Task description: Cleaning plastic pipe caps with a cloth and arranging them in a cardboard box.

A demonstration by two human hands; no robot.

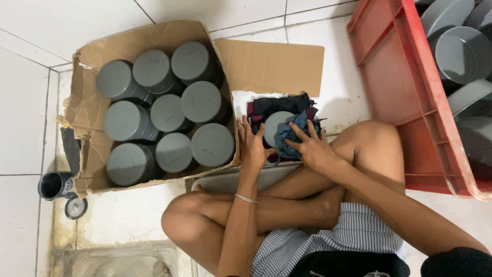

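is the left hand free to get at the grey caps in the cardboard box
Probably yes: the left hand rests right beside the cardboard box, whose top is open, and nothing covers the grey caps.

The person sits cross-legged, both knees bent and bare, shins folded in front of the body. The 2 arms reach forward over the legs and meet just ahead of the crossed ankles. The left hand (252,145) is upright on its edge, fingers stretched out and spread, palm turned toward the other hand; a thin bracelet circles the left wrist, and the forearm runs nearly straight down toward the camera. The right hand (310,146) lies palm down, fingers curled and splayed, pressing downward, its thumb pointing toward the left hand. The right forearm comes in diagonally from the lower right, crossing above the right knee.
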